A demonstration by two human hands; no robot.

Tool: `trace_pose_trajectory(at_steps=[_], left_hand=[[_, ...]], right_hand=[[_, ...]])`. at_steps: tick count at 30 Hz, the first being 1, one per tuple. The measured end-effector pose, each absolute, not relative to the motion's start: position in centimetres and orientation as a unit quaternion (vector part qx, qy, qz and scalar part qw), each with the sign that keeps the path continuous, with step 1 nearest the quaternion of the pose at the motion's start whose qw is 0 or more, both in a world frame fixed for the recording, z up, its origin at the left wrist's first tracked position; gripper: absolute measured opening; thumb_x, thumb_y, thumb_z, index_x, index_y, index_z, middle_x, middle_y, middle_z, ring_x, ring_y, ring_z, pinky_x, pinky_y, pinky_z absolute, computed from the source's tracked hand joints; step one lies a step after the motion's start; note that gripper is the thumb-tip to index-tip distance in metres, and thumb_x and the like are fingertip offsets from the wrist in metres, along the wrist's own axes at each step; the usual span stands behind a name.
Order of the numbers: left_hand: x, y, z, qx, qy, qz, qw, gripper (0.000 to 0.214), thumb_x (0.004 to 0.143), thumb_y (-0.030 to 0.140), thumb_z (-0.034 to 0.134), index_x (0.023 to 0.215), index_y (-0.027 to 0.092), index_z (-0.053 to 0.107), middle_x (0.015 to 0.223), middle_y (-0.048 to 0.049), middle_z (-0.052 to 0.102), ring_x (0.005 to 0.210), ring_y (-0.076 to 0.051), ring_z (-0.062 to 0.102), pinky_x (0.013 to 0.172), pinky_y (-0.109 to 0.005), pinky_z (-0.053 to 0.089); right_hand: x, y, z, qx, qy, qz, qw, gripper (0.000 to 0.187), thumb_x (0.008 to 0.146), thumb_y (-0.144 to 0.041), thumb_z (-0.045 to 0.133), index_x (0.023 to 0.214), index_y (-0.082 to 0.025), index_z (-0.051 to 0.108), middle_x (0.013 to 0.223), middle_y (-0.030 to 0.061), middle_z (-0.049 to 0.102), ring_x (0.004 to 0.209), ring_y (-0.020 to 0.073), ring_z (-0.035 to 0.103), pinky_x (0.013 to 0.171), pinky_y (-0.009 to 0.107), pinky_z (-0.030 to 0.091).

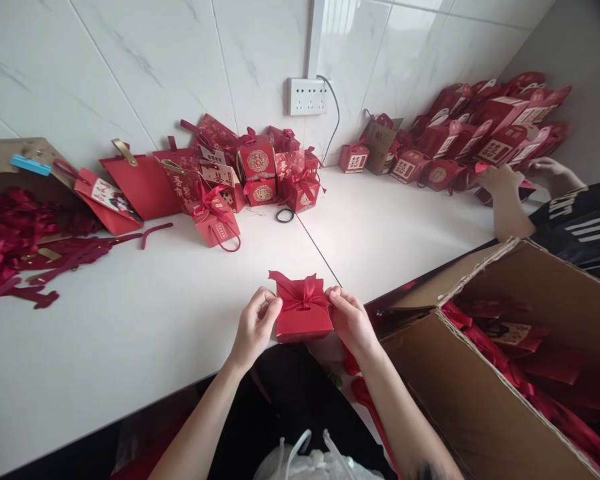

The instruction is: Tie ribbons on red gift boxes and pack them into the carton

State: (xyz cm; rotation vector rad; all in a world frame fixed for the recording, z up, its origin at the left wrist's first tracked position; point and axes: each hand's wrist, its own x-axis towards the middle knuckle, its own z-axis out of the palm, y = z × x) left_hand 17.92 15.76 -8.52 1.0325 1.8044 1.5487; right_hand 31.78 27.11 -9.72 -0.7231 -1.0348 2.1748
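Note:
A small red gift box (304,324) sits at the table's front edge, right before me. Across its top a red satin ribbon (309,292) is tied in a bow, with one tail pointing up and to the left. My left hand (258,320) is closed in a pinch at the box's left side, thumb and finger on the ribbon there. At the right side, my right hand (353,319) pinches the ribbon's other end beside the box's upper corner. The fingertips partly hide what they grip.
Finished red boxes and bags (260,167) line the wall; a black hair tie (285,215) lies before them. Ribbons (15,240) heap at left. An open carton (445,313) stands close on my right. Another person's hands (503,183) work by stacked boxes (500,120).

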Motion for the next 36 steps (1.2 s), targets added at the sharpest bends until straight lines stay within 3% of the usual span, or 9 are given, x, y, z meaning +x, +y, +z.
trace_pose_trajectory(at_steps=[6,8,11,14,18,23,27,33,36], left_hand=[[17.6,15.7,-8.7,0.369,0.682,0.566,0.281,0.036,0.086,0.045,0.048,0.063,0.021,0.033,0.061,0.005,0.03,0.052,-0.009,0.032,0.05,-0.022,0.032],[17.5,15.2,-8.9,0.357,0.678,0.564,0.309,0.037,0.082,0.054,0.052,0.071,0.021,0.039,0.066,0.0038,0.04,0.057,-0.01,0.042,0.055,-0.023,0.039],[17.6,14.2,-9.2,0.368,0.673,0.553,0.325,0.056,0.068,0.06,0.066,0.103,0.023,0.044,0.105,-0.0066,0.055,0.095,-0.021,0.058,0.081,-0.036,0.048],[17.3,13.6,-9.4,0.379,0.693,0.524,0.32,0.078,0.065,0.051,0.073,0.125,0.024,0.032,0.13,-0.0133,0.046,0.123,-0.027,0.046,0.102,-0.046,0.039],[15.1,13.7,-9.5,0.306,0.735,0.563,0.224,0.063,0.073,0.046,0.065,0.124,0.024,0.036,0.133,-0.0141,0.045,0.124,-0.028,0.047,0.101,-0.048,0.04],[13.5,14.1,-7.9,0.315,0.745,0.576,0.121,0.033,0.084,0.042,0.051,0.111,0.022,0.053,0.126,-0.0102,0.054,0.123,-0.025,0.048,0.104,-0.043,0.038],[14.1,14.7,-6.5,0.44,0.728,0.502,0.153,0.024,0.087,0.037,0.049,0.101,0.023,0.061,0.115,-0.006,0.059,0.114,-0.021,0.054,0.101,-0.037,0.042],[14.1,14.8,-5.9,0.496,0.721,0.457,0.161,0.022,0.087,0.032,0.047,0.099,0.023,0.063,0.113,-0.0056,0.058,0.114,-0.021,0.054,0.101,-0.035,0.042],[14.2,14.8,-5.6,0.515,0.712,0.441,0.182,0.029,0.091,0.032,0.038,0.101,0.024,0.064,0.118,-0.0057,0.056,0.117,-0.021,0.051,0.101,-0.035,0.042]], right_hand=[[32.2,27.6,-10.2,-0.286,-0.46,0.785,0.3,0.039,0.069,-0.043,0.068,0.057,-0.021,0.038,0.062,-0.0029,0.038,0.057,0.0114,0.04,0.057,0.026,0.039],[32.6,28.3,-10.4,-0.286,-0.507,0.755,0.303,0.033,0.075,-0.047,0.063,0.063,-0.02,0.046,0.067,-0.0011,0.045,0.064,0.0132,0.047,0.063,0.027,0.043],[33.1,29.3,-10.6,-0.275,-0.576,0.694,0.334,0.032,0.084,-0.054,0.052,0.088,-0.023,0.058,0.096,0.004,0.059,0.095,0.0186,0.057,0.082,0.031,0.046],[33.6,29.4,-10.4,-0.241,-0.64,0.665,0.301,0.038,0.089,-0.056,0.042,0.105,-0.024,0.057,0.115,0.006,0.06,0.115,0.0211,0.053,0.097,0.037,0.042],[34.7,27.5,-9.3,-0.235,-0.686,0.633,0.272,0.038,0.091,-0.054,0.043,0.092,-0.02,0.062,0.096,0.006,0.068,0.098,0.0201,0.062,0.094,0.036,0.044],[35.9,25.5,-7.6,-0.137,-0.647,0.737,0.141,0.056,0.088,-0.062,0.04,0.06,-0.017,0.059,0.051,0.0036,0.062,0.049,0.016,0.061,0.062,0.031,0.05],[35.0,25.6,-6.4,-0.27,-0.706,0.616,0.221,0.047,0.088,-0.057,0.046,0.064,-0.018,0.058,0.054,0.0012,0.062,0.051,0.0134,0.059,0.058,0.026,0.047],[31.8,23.6,-6.6,-0.268,-0.738,0.615,0.07,0.045,0.086,-0.06,0.046,0.07,-0.019,0.057,0.059,0.0014,0.066,0.045,0.0139,0.061,0.051,0.025,0.045],[30.2,22.4,-7.5,-0.291,-0.711,0.634,0.09,0.043,0.084,-0.058,0.05,0.066,-0.02,0.052,0.055,0.0009,0.065,0.045,0.0138,0.059,0.05,0.025,0.043]])
